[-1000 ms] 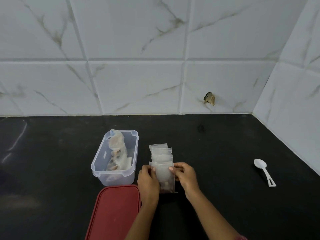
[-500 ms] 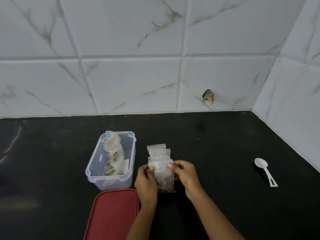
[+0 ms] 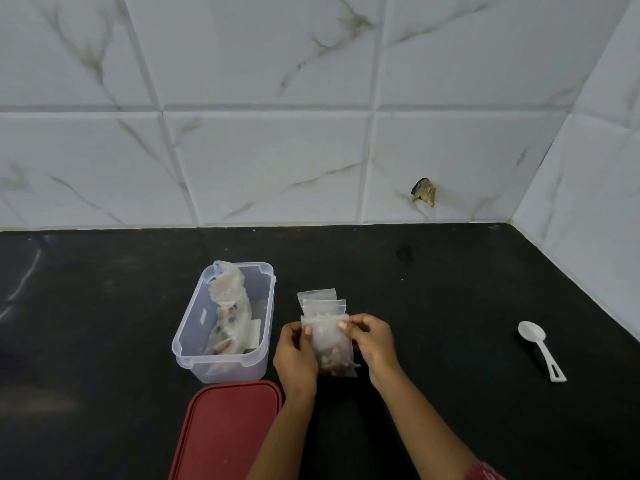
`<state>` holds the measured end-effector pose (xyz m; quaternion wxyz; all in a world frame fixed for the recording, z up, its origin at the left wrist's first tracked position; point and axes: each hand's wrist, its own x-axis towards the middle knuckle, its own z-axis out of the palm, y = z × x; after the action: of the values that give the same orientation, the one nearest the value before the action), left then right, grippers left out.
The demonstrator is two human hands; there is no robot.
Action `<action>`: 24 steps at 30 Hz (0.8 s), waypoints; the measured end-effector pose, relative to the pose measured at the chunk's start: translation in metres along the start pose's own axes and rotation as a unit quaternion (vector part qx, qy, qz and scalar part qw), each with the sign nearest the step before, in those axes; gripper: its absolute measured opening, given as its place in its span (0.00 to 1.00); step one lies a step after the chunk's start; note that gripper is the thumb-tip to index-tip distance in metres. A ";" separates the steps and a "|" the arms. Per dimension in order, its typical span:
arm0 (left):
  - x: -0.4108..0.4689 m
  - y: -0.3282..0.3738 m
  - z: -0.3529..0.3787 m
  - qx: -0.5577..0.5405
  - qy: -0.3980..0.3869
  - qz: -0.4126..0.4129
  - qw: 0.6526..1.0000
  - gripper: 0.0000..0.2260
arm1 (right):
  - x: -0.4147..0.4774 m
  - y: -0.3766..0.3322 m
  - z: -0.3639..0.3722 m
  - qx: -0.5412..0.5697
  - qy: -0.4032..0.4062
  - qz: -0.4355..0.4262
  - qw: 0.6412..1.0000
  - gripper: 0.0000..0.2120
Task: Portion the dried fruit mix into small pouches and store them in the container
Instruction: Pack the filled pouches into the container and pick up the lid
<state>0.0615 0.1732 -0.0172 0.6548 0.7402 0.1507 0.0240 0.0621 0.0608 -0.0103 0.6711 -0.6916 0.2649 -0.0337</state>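
Observation:
A small clear pouch [image 3: 330, 344] with dried fruit at its bottom is held upright just above the black counter. My left hand [image 3: 294, 355] pinches its upper left edge and my right hand [image 3: 372, 342] pinches its upper right edge. Behind it lie several more small clear pouches [image 3: 320, 303], overlapping in a row on the counter. To the left stands a clear plastic container [image 3: 188, 336] with its top open, holding a crumpled plastic bag of dried fruit mix [image 3: 230, 306].
A red lid [image 3: 225, 427] lies flat in front of the container, near the counter's front. A white plastic spoon [image 3: 540, 348] lies far right on the black counter [image 3: 450, 306]. White marble-look tiled walls close the back and right side.
Both hands have lifted the front pouch slightly off the row and hold it upright. The camera view shifted a little; container, lid and spoon stayed put.

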 end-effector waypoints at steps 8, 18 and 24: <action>-0.001 0.000 0.004 -0.038 0.007 -0.004 0.999 0.05 | -0.001 -0.005 -0.004 0.056 -0.001 0.033 0.998 0.07; 0.023 0.025 0.009 -0.037 -0.007 -0.063 0.997 0.06 | 0.018 -0.031 -0.004 0.116 -0.033 0.083 0.989 0.08; 0.030 0.024 0.011 -0.036 -0.010 -0.067 0.997 0.03 | 0.030 -0.029 0.003 0.091 -0.012 0.077 0.993 0.10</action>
<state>0.0976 0.1679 0.0000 0.6826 0.7047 0.1923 -0.0217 0.0985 0.0504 0.0070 0.7346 -0.6060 0.3054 0.0022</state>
